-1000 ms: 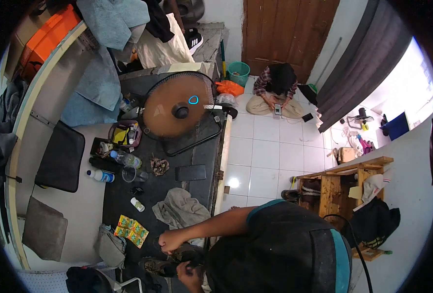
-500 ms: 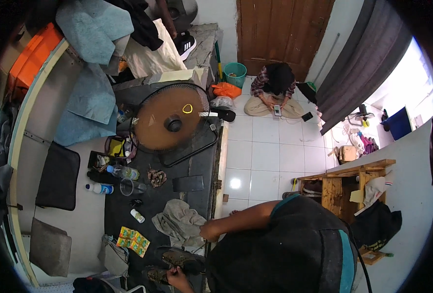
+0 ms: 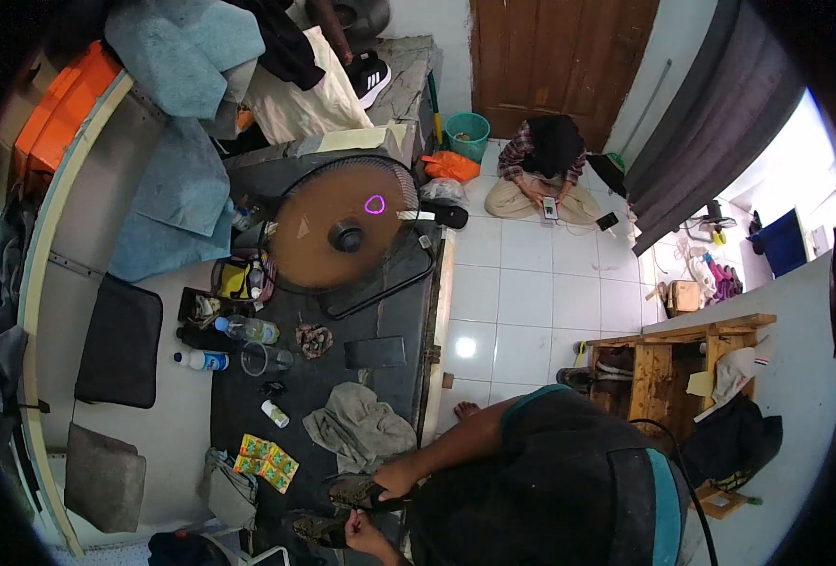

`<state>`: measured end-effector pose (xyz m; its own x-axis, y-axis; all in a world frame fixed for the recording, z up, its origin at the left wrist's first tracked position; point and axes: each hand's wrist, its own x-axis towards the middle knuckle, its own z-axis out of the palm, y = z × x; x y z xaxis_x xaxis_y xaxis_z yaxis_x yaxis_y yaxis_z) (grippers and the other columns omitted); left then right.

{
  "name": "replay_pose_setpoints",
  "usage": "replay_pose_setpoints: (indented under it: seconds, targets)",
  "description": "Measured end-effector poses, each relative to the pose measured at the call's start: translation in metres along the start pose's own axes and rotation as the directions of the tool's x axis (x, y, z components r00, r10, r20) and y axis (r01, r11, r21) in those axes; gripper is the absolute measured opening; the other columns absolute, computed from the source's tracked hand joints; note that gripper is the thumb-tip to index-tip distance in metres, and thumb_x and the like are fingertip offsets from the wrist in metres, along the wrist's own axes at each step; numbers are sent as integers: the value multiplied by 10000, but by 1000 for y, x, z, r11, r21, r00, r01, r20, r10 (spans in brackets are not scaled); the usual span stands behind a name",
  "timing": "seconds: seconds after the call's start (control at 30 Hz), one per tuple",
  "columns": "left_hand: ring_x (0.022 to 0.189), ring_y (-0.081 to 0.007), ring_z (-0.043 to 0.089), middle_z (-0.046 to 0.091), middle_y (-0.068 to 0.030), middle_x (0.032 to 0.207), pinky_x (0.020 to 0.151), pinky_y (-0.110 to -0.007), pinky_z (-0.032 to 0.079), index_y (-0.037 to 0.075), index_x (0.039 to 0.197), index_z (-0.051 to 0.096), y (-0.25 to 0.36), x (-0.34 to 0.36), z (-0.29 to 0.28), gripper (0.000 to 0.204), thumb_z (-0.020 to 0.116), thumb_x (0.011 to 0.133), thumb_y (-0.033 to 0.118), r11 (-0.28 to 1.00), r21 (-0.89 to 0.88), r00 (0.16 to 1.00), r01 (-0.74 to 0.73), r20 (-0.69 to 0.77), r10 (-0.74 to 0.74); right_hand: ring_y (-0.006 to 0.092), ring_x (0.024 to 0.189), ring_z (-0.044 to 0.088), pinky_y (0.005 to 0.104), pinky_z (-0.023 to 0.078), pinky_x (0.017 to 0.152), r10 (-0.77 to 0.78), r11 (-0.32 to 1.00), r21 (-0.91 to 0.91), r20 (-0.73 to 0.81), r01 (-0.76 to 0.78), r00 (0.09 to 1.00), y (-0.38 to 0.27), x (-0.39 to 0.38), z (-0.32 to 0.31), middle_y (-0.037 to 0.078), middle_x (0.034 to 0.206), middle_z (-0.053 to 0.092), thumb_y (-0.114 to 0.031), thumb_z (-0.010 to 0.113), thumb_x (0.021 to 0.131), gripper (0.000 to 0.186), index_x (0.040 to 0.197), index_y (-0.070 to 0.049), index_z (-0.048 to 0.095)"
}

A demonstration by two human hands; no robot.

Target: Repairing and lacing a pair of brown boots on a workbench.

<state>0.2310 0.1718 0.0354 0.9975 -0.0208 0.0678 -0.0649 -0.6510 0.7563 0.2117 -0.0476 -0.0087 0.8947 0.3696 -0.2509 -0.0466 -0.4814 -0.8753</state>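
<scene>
A pair of brown, mottled shoes lies at the near end of the dark worktop. My right hand (image 3: 394, 479) reaches down onto the upper shoe (image 3: 349, 491), its fingers closed at the dark collar. My left hand (image 3: 363, 533) is beside the lower shoe (image 3: 314, 531), fingertips pinched together; whatever is between them is too small to make out. Just above my right hand rests a crumpled grey cloth (image 3: 357, 426). Part of each shoe is hidden by my hands.
A large round fan (image 3: 342, 226) stands on the worktop, with a dark flat slab (image 3: 375, 353), bottles (image 3: 248, 329) and yellow-green sachets (image 3: 266, 462) nearby. Someone seated on the floor (image 3: 545, 174) holds a phone. A wooden shelf (image 3: 659, 373) stands at right.
My right hand has moved from the grey cloth's edge down to the upper shoe. My left hand has shifted slightly right, its fingers now pinched. The whole view has shifted a little.
</scene>
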Motion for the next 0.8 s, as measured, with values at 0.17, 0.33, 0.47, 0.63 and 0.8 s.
replay_pose_setpoints:
  seconds: [0.17, 0.33, 0.47, 0.63, 0.8]
  targets:
    - [727, -172, 630, 670, -98, 809, 628, -350, 569, -71, 1039, 708, -9, -4, -13, 221, 779, 919, 100, 908, -213, 933, 360, 80, -351, 415, 963, 703, 516, 565, 872, 132, 991, -11, 181, -132, 975, -35, -16, -43, 258, 918, 711, -294, 607, 941, 422, 1069, 106, 653]
    - [709, -140, 574, 577, -49, 767, 629, -335, 548, -42, 977, 638, -11, 24, -28, 159, 707, 979, 101, 941, -316, 960, 125, 277, -35, 365, 752, 720, 512, 553, 707, 81, 996, -45, 104, -76, 991, -30, -9, -33, 249, 786, 709, -243, 631, 886, 375, 811, 119, 699]
    - [721, -135, 534, 488, -11, 784, 708, -336, 531, -1, 955, 595, 6, 43, -34, 99, 684, 965, 43, 903, -317, 886, 291, 446, -129, 400, 816, 715, 518, 571, 734, 58, 988, -148, 101, -42, 993, -39, -16, -39, 264, 877, 715, -238, 620, 901, 360, 910, 116, 687]
    - [798, -179, 614, 588, -34, 845, 792, -357, 549, 16, 972, 633, -18, 84, -64, 186, 775, 856, -11, 971, 106, 591, 216, 777, -217, 394, 815, 714, 530, 561, 745, 144, 990, -36, 222, -139, 964, -57, -33, -55, 253, 871, 719, -237, 630, 876, 361, 933, 111, 703]
    - [943, -287, 718, 748, -188, 983, 909, -440, 548, -13, 940, 659, 55, 91, -87, 221, 815, 784, -21, 917, 365, 712, -163, 686, -147, 385, 783, 705, 532, 550, 736, 158, 986, -64, 120, -151, 980, -42, -16, -41, 219, 832, 718, -278, 617, 903, 391, 923, 104, 699]
